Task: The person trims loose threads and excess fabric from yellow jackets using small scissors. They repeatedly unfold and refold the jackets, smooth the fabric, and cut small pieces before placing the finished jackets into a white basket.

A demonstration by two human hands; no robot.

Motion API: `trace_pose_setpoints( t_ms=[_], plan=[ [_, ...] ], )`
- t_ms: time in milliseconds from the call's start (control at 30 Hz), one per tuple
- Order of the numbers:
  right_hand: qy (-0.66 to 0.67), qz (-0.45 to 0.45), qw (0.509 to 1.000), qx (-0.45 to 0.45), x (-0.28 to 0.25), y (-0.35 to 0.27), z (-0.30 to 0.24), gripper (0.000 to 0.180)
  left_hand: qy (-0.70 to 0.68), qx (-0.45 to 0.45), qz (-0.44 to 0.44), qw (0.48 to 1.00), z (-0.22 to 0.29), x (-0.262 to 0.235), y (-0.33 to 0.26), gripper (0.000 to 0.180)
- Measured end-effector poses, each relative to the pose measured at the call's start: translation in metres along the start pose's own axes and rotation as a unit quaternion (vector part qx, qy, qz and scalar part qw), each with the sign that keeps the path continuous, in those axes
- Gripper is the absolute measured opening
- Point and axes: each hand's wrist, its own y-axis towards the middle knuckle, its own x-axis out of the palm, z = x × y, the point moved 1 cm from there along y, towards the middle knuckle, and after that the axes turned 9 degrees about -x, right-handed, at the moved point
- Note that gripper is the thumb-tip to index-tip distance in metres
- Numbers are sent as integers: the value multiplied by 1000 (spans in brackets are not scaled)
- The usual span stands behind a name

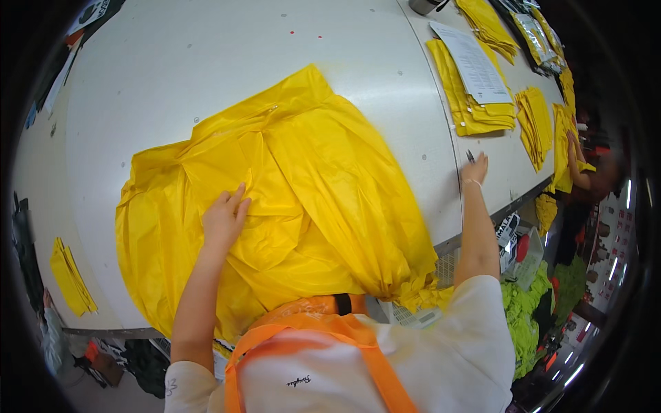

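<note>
A large yellow garment (pixel 330 186) of thin, shiny, creased fabric lies spread over the pale table in front of me. Its lower edge hangs over the near side against my body. My left hand (pixel 226 215) rests on the middle of the fabric, open, with its fingers stretched out and slightly apart. Away from the garment, to its right, my right hand (pixel 475 169) is low over the table near its right edge. Its fingers are closed round a small dark pointed tool (pixel 471 157) whose tip sticks out; its exact kind is too small to tell.
Folded yellow pieces (pixel 468 117) with a printed sheet (pixel 475 65) on top lie at the far right. More yellow stacks (pixel 534 127) line that edge, where another person's arm (pixel 578 172) reaches in. A yellow strip (pixel 72 279) lies left. Bright green cloth (pixel 527 316) fills the space below right.
</note>
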Motion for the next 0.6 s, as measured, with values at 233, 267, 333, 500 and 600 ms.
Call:
trace_pose_setpoints(
  t_ms=[233,267,333,500,600],
  plan=[
    [15,-17,993,-113,-7,-22,10,24,66,84,248,963,14,-52,67,34],
    [105,-19,991,-79,-2,-13,-18,25,61,49,254,964,6,-49,82,37],
    [263,-27,964,-6,-22,3,-80,27,31,-32,207,977,2,-45,93,40],
    [508,-208,821,-157,-132,-11,-321,27,-57,-123,107,985,2,-41,104,32],
    [544,-185,776,-261,-158,-35,-417,25,-174,-127,146,966,-6,-36,104,23]
  ],
)
